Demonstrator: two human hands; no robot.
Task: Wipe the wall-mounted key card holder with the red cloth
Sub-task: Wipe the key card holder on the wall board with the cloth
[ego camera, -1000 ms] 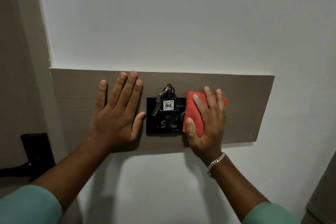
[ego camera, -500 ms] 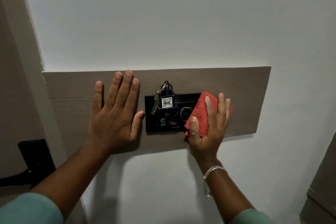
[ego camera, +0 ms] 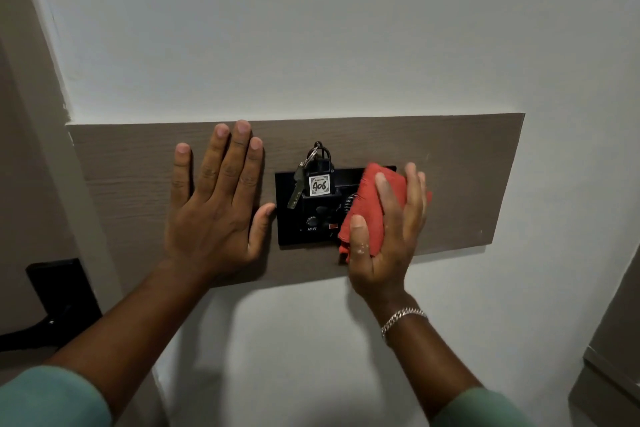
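Note:
A black key card holder [ego camera: 294, 225] is mounted on a brown wooden wall panel [ego camera: 460, 177]. A black tag marked 406 [ego camera: 319, 186] with a key [ego camera: 296, 189] on a ring sits in its top slot. My right hand [ego camera: 384, 236] presses a folded red cloth [ego camera: 367, 211] against the holder's right part, hiding that side. My left hand [ego camera: 214, 204] lies flat on the panel, fingers spread, its thumb tip touching the holder's left edge.
A pale wall surrounds the panel. A black door handle and lock plate [ego camera: 59, 298] sit at the lower left on a brown door. A grey cabinet edge [ego camera: 613, 367] shows at the lower right.
My right hand with the red cloth slid right off the holder's middle, then tilted and shifted slightly down over its right part. My left hand stayed flat on the panel.

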